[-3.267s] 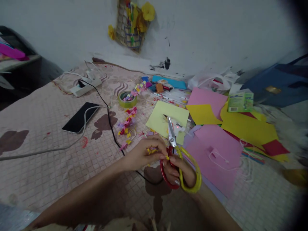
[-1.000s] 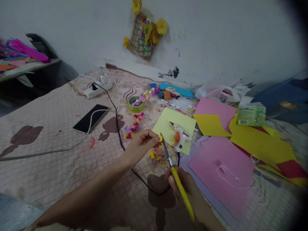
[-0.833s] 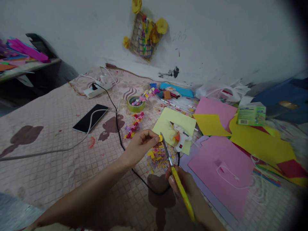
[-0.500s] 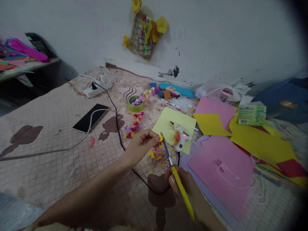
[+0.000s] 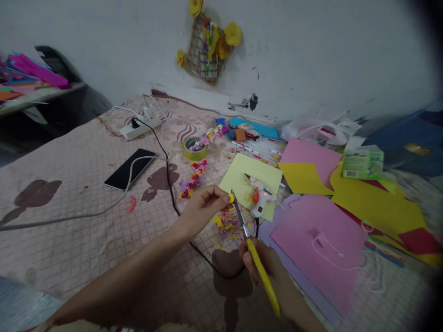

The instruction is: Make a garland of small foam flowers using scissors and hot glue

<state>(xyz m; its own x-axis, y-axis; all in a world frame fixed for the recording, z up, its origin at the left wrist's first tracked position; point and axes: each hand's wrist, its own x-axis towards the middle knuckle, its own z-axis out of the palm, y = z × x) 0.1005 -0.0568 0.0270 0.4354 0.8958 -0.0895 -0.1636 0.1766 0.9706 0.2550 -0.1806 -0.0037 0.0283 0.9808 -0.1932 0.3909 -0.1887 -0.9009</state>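
Observation:
Between the thumb and fingers of my left hand [image 5: 206, 207] is a small yellow paper piece [image 5: 231, 198]. My right hand [image 5: 265, 260] is wrapped round the yellow handle of a pair of scissors [image 5: 258, 263]. The blades point up and away from me, their tips right beside the yellow piece; whether they touch it I cannot tell. Below the blades lies a heap of yellow, pink and purple paper scraps [image 5: 230, 226]. A white glue gun [image 5: 262, 196] with a glowing red light rests on a pale yellow sheet [image 5: 238, 173] just beyond.
A black cord [image 5: 170, 184] runs under my left arm. To the left lie a phone [image 5: 130, 169] and a power strip [image 5: 140, 127]. A tape roll [image 5: 195, 148] and small paper clusters [image 5: 194, 179] stand ahead. Pink sheets [image 5: 321, 244], yellow sheets [image 5: 377, 203] and a green box [image 5: 362, 163] are on the right.
The fingers of my right hand have shifted slightly on the scissors' handle. My left hand and the yellow paper piece stay in nearly the same place.

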